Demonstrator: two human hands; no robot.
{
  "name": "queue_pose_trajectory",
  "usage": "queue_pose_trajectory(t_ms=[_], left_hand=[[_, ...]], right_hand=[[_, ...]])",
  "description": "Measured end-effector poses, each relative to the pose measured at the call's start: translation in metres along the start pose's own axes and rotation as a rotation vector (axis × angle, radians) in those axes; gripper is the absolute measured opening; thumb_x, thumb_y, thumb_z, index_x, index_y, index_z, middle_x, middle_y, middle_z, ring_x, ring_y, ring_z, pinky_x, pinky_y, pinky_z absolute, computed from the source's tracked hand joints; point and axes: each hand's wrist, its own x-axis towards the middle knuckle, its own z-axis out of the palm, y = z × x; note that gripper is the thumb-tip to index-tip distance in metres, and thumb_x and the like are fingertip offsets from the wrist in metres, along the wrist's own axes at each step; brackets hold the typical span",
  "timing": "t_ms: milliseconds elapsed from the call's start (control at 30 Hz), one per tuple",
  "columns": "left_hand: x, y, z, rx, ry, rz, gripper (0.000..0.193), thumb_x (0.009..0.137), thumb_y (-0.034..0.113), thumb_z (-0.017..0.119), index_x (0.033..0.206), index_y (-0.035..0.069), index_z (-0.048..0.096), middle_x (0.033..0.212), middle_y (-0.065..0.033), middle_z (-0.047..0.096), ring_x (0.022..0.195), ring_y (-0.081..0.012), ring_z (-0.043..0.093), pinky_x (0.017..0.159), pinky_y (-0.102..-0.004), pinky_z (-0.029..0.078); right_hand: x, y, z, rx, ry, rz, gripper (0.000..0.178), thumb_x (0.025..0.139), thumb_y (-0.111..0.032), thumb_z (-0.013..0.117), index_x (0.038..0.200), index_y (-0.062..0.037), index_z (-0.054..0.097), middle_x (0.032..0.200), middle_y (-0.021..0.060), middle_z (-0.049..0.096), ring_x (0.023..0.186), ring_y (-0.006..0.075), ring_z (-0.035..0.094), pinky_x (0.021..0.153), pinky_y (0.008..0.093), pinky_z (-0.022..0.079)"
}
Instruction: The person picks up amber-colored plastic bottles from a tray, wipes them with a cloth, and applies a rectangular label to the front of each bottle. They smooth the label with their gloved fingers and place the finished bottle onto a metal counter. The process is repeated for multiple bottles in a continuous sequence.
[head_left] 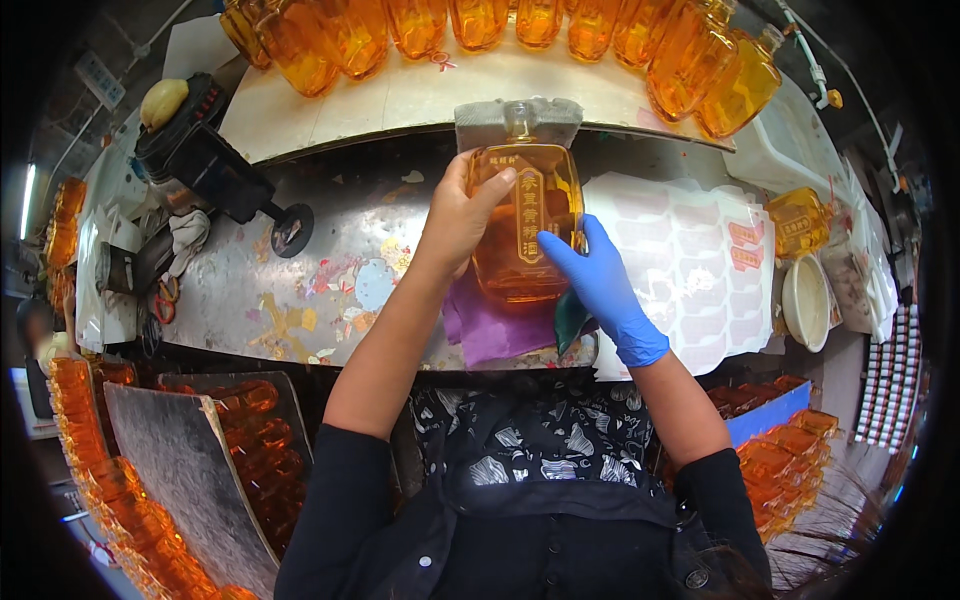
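An amber glass bottle [498, 262] with a clear neck and a long gold-lettered label on its front lies between my hands, over the work table. My bare left hand [452, 212] grips its left side, with the thumb pressed on the front near the label. A blue glove covers my right hand [608, 285]. Its thumb rests on the lower right of the bottle's front, and its other fingers are partly hidden at the side. Behind the neck sits a grey padded block [480, 122]. Below the bottle lie a purple cloth [492, 332] and a dark green piece [571, 320].
Translucent sticker sheets [690, 285] cover the table's right side. Amber bottles [370, 40] line the raised wooden shelf [300, 115]. A black device [205, 165] with a round disc stands at left, near orange-handled scissors [165, 300]. A white bowl [806, 303] sits at right.
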Motion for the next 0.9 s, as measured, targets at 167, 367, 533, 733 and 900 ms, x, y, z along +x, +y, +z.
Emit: queue_pose_trajectory(t_ms=[167, 367, 533, 733, 900], left_hand=[[0.000, -0.001, 0.000, -0.010, 0.005, 0.002, 0.050, 0.089, 0.018, 0.065, 0.128, -0.005, 0.043, 0.119, -0.0126, 0.057, 0.109, -0.0162, 0.056, 0.096, -0.0295, 0.044], [0.001, -0.004, -0.002, 0.019, 0.024, -0.001, 0.049, 0.089, 0.018, 0.065, 0.128, -0.004, 0.044, 0.117, -0.0119, 0.058, 0.107, -0.0158, 0.057, 0.095, -0.0293, 0.045], [-0.001, 0.001, 0.001, -0.026, -0.005, 0.009, 0.046, 0.090, 0.016, 0.064, 0.126, -0.003, 0.045, 0.115, -0.0106, 0.059, 0.105, -0.0146, 0.058, 0.093, -0.0285, 0.046], [-0.001, 0.000, 0.001, -0.036, -0.001, 0.008, 0.045, 0.090, 0.016, 0.064, 0.126, -0.003, 0.045, 0.115, -0.0098, 0.059, 0.104, -0.0142, 0.058, 0.092, -0.0279, 0.047], [-0.001, 0.000, 0.001, -0.044, -0.009, 0.001, 0.045, 0.090, 0.016, 0.065, 0.126, -0.003, 0.045, 0.115, -0.0097, 0.059, 0.105, -0.0142, 0.057, 0.093, -0.0282, 0.047]], right_hand=[[0.001, -0.001, 0.000, -0.013, -0.006, -0.007, 0.061, 0.079, -0.048, 0.072, 0.111, 0.0018, 0.054, 0.104, 0.0152, 0.058, 0.094, 0.0216, 0.058, 0.083, 0.0333, 0.047], [-0.001, -0.003, 0.001, 0.089, -0.006, -0.055, 0.059, 0.079, -0.046, 0.073, 0.108, 0.0018, 0.055, 0.100, 0.0134, 0.057, 0.090, 0.0199, 0.056, 0.081, 0.0322, 0.046], [0.003, 0.002, -0.001, 0.021, -0.011, -0.015, 0.057, 0.079, -0.045, 0.073, 0.108, 0.0011, 0.055, 0.096, 0.0122, 0.058, 0.087, 0.0188, 0.056, 0.080, 0.0318, 0.046], [0.000, -0.003, -0.001, 0.050, -0.012, -0.020, 0.056, 0.079, -0.044, 0.073, 0.108, 0.0011, 0.056, 0.096, 0.0120, 0.060, 0.087, 0.0187, 0.058, 0.080, 0.0321, 0.047], [-0.002, -0.008, -0.002, 0.104, -0.027, -0.002, 0.055, 0.081, -0.042, 0.072, 0.111, 0.0014, 0.057, 0.103, 0.0142, 0.063, 0.092, 0.0192, 0.061, 0.083, 0.0324, 0.048]])
